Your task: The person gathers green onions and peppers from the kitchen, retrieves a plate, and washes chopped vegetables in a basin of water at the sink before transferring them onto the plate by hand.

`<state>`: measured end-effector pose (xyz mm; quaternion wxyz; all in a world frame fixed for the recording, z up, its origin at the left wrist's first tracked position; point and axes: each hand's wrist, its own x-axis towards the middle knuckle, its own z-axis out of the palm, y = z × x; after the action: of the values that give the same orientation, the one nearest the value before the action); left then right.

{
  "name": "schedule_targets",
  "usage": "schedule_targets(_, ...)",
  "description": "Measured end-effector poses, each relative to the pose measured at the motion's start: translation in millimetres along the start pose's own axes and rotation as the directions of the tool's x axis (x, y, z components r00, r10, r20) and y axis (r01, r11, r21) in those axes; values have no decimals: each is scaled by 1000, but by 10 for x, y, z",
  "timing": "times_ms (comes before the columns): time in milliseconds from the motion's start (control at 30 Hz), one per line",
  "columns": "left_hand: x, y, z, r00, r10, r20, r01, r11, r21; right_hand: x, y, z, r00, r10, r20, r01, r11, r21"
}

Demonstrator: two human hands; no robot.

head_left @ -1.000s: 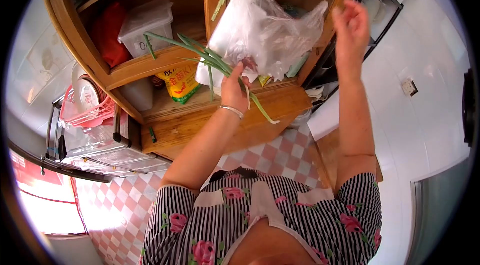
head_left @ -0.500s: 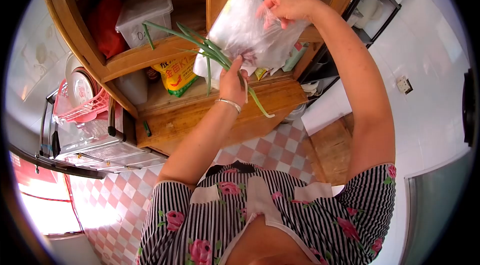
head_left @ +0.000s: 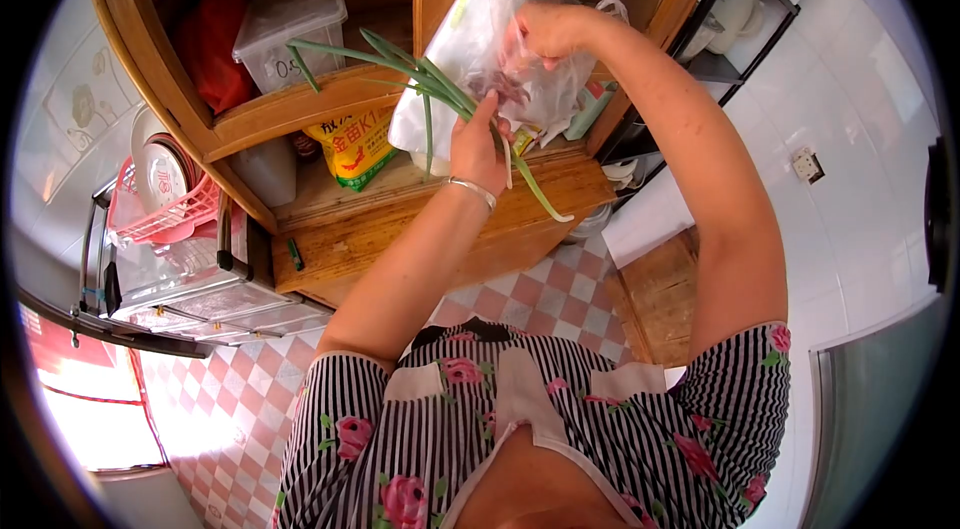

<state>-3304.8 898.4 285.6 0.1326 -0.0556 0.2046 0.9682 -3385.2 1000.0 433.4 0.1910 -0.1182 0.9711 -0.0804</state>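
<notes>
Several scallions (head_left: 445,94) with long green leaves and pale ends are gripped in my left hand (head_left: 480,149), which is closed around their stalks and wears a bangle. Just beyond it, a translucent white plastic bag (head_left: 465,34) sits at the front of the wooden cabinet. Something reddish-purple (head_left: 508,89) shows at the bag, close to my left fingertips. My right hand (head_left: 548,34) is at the upper part of the bag with its fingers curled against the crumpled film. The film blurs some of those fingertips. Green stalks also show at the bag's top.
The wooden cabinet (head_left: 330,99) holds a clear lidded box (head_left: 290,29), a red bag (head_left: 215,54) and a yellow packet (head_left: 355,149). To the left, a pink basket (head_left: 165,214) with dishes stands on a rack. A black shelf unit (head_left: 725,49) is at the right.
My right hand has moved down and left, deeper against the bag. My left hand has shifted slightly right with the scallions, and more of the reddish-purple thing shows.
</notes>
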Motion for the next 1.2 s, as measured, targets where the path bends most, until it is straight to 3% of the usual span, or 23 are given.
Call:
schedule_targets(100,1,-7,63,1000,2,-2,-2,1000,-1,-111,-75,-13,1000,-11,-14,10,996,-92)
schedule_targets(200,-20,16,127,1000,14,-2,-14,1000,-6,-17,11,60,983,-135,-126,123,988,-97)
schedule_targets(300,-15,26,140,1000,7,5,-7,1000,-11,-85,-63,58,988,-72,-138,59,994,-92)
schedule_targets(500,5,-5,128,1000,4,3,-4,1000,-25,-66,34,55,982,-147,-117,143,989,-49)
schedule_targets(600,-5,-16,152,1000,7,-10,-7,1000,-20,-175,5,-5,987,-86,-138,75,993,-90)
schedule_targets(700,1,-21,141,999,14,-32,-15,1000,-18,-406,-91,-73,971,-136,-195,110,984,-139)
schedule_targets(800,1,-49,133,998,27,-53,-28,1000,-14,-311,128,-137,943,-263,-204,248,964,-95)
schedule_targets(900,-12,-56,141,997,48,-64,-49,999,-18,-368,149,-224,944,-246,-219,194,952,-237)
schedule_targets(1000,-24,-52,159,994,68,-89,-69,998,-14,-641,58,-270,906,-357,-228,313,927,-208)
schedule_targets(1100,18,-78,117,992,66,-104,-69,997,-21,-812,60,-363,885,-355,-300,316,933,-171)
schedule_targets(1200,51,-109,45,992,60,-111,-64,997,-33,-801,188,-417,828,-315,-465,371,928,32)
